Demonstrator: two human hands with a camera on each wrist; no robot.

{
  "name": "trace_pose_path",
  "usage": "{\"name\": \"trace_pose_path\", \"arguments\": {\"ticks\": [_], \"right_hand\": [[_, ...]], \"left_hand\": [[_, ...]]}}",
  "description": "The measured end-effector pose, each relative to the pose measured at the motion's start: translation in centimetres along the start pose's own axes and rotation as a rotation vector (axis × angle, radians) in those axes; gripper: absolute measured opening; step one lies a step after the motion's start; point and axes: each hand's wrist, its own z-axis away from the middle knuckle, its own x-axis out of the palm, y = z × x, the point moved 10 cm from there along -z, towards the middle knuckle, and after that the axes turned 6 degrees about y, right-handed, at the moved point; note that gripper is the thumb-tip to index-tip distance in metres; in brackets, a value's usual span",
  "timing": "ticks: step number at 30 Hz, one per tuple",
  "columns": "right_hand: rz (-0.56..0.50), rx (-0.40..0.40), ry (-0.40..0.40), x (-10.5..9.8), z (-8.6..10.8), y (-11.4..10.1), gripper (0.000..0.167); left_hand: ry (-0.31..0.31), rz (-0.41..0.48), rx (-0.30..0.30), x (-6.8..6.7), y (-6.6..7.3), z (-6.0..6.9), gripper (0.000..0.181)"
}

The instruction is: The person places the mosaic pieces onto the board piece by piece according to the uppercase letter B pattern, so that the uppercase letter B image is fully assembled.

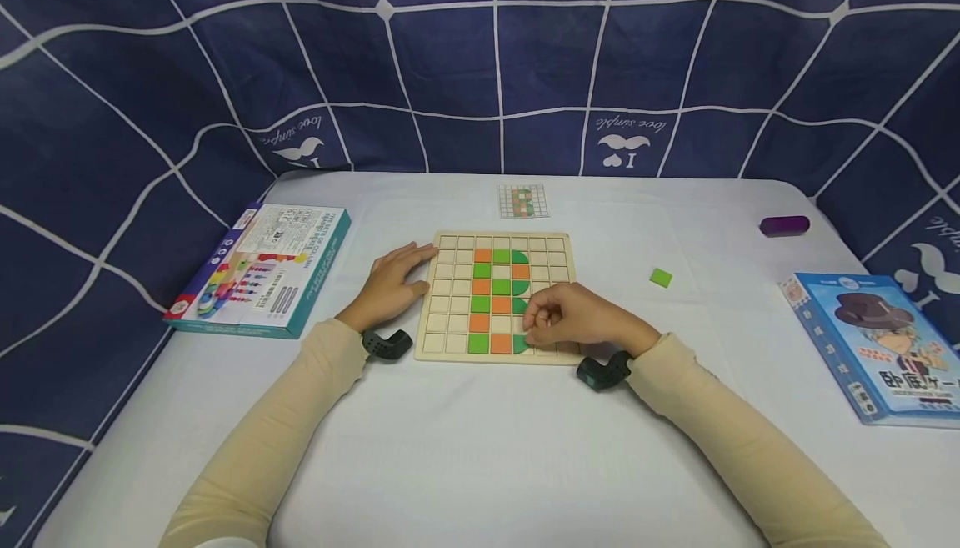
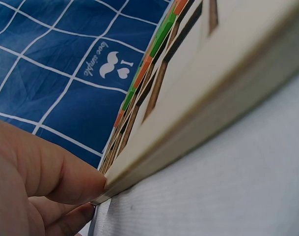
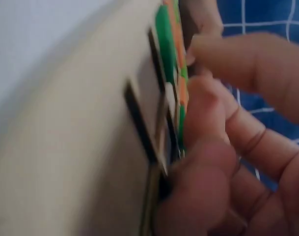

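A pale wooden grid board (image 1: pixel 446 323) lies on the white table, its middle columns filled with orange and green tiles. Several darker green tiles with a rounded edge (image 1: pixel 519 257) sit in the right column of the pattern. At the board's left edge rests my left hand (image 1: pixel 390 285); its fingertips touch the rim (image 2: pixel 139 169) in the left wrist view. My right hand (image 1: pixel 573 314) is over the board's lower right part, fingers bent, fingertips beside the rounded tiles. In the right wrist view the fingers (image 3: pixel 205 110) hide whether they pinch anything. One green square tile (image 1: pixel 661 278) lies loose on the table.
A small pattern card (image 1: pixel 523 201) lies behind the board. To the left is a flat teal-edged box (image 1: pixel 262 268). A blue box with a cartoon figure (image 1: pixel 877 348) and a purple oblong object (image 1: pixel 784 226) are on the right. Dark blue checked cloth (image 1: pixel 450 56) hangs behind.
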Motion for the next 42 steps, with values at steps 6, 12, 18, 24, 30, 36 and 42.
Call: {"name": "trace_pose_path", "arguments": {"ticks": [6, 12, 18, 24, 30, 36, 42], "right_hand": [[-0.156, 0.013, -0.022, -1.8, 0.4, 0.8, 0.011], [-0.223, 0.072, 0.098, -5.9, 1.4, 2.8, 0.022], [-0.216, 0.146, 0.247, -10.1, 3.2, 5.4, 0.029], [-0.195, 0.191, 0.39, -13.6, 5.5, 7.5, 0.025], [-0.24, 0.209, 0.504, -16.1, 7.7, 9.5, 0.015], [-0.301, 0.228, 0.563, -17.5, 9.4, 11.5, 0.017], [-0.363, 0.273, 0.588, -17.8, 10.5, 13.1, 0.018]], "left_hand": [[-0.001, 0.0, 0.003, 0.1, 0.0, -0.1, 0.065], [-0.002, 0.0, 0.007, 0.2, -0.1, -0.1, 0.065], [-0.003, 0.004, -0.004, 0.2, -0.1, -0.1, 0.066], [-0.002, 0.004, -0.003, 0.3, -0.1, -0.1, 0.065], [-0.002, -0.001, -0.001, 0.2, 0.0, -0.1, 0.066], [-0.001, -0.006, -0.002, 0.2, 0.0, -0.1, 0.065], [0.002, -0.006, 0.001, 0.2, -0.2, -0.1, 0.065]]}}
